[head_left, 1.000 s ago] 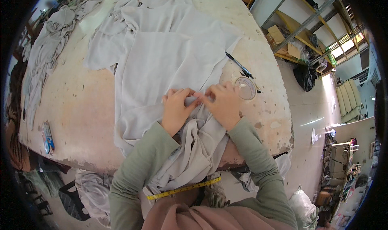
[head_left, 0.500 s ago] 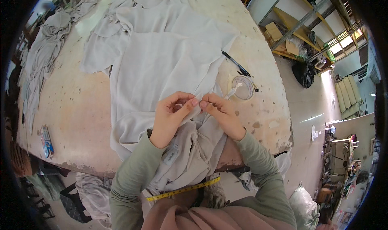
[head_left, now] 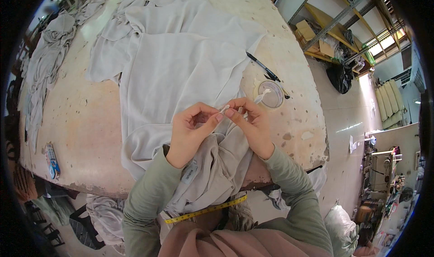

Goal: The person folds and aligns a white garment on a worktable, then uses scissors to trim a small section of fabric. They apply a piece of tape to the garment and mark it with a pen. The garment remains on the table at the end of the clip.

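A pale grey garment [head_left: 167,72] lies spread over the worktable, its near part bunched in front of me. My left hand [head_left: 193,128] pinches a narrow pale fabric tie [head_left: 224,108] between thumb and forefinger. Meeting it fingertip to fingertip, my right hand [head_left: 253,121] pinches the same tie. A knotted-looking strip end reaches past my right fingers onto a roll of tape [head_left: 276,101]. Under my wrists, a small pale label [head_left: 190,171] shows on the bunched cloth.
A black pen [head_left: 262,66] lies beyond the tape roll. More grey cloth [head_left: 47,67] is heaped along the table's left side, with a small blue packet [head_left: 52,162] nearer. A yellow tape measure [head_left: 205,208] hangs across my front. Metal shelving [head_left: 334,26] stands at far right.
The bit of tie between my fingertips now shows more clearly, raised slightly above the cloth. My right fingers have shifted a little; the view has moved slightly.
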A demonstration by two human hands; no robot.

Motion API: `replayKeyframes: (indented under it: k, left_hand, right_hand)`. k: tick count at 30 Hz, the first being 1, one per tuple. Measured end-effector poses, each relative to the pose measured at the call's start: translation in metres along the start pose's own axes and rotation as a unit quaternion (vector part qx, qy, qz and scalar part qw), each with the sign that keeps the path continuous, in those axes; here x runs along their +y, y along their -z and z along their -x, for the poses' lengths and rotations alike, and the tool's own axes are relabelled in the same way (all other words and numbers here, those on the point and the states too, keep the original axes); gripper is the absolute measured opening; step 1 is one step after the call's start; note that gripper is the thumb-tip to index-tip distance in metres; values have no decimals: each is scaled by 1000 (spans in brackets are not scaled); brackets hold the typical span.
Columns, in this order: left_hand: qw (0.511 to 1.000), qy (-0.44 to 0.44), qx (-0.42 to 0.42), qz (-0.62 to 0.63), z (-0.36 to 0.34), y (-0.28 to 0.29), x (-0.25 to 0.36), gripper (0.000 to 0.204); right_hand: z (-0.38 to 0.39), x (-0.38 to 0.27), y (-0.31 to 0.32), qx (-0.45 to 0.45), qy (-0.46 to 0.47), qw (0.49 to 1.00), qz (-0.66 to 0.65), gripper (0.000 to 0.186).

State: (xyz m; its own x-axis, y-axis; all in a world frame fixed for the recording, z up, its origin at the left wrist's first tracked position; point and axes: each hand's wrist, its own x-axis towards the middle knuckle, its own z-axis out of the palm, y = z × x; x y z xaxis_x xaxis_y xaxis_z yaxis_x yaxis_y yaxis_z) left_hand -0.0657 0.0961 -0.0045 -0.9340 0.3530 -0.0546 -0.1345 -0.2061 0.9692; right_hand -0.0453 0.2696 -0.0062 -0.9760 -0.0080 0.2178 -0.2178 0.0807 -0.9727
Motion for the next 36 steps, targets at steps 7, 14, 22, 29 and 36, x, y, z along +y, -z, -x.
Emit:
replayKeyframes:
  k: [7, 14, 22, 29, 36]
  left_hand:
    - [925, -293, 78, -229, 2, -3, 2, 18]
    - [876, -360, 96, -305, 5, -3, 3, 21]
    - [994, -95, -49, -36, 2, -6, -2, 7]
    - [995, 67, -24, 72, -1, 0, -4, 10]
    - [998, 53, -12, 43, 0, -3, -5, 11]
  right_hand:
    - [-5, -2, 7, 2, 258, 945, 202, 18]
    - [-2, -8, 4, 10, 271, 935, 229, 16]
    - [4, 0, 8, -41, -17, 999, 11, 18]
    - [-3, -2, 1, 5, -44, 999, -30, 30]
    - [-1, -1, 7, -27, -11, 990, 139, 19]
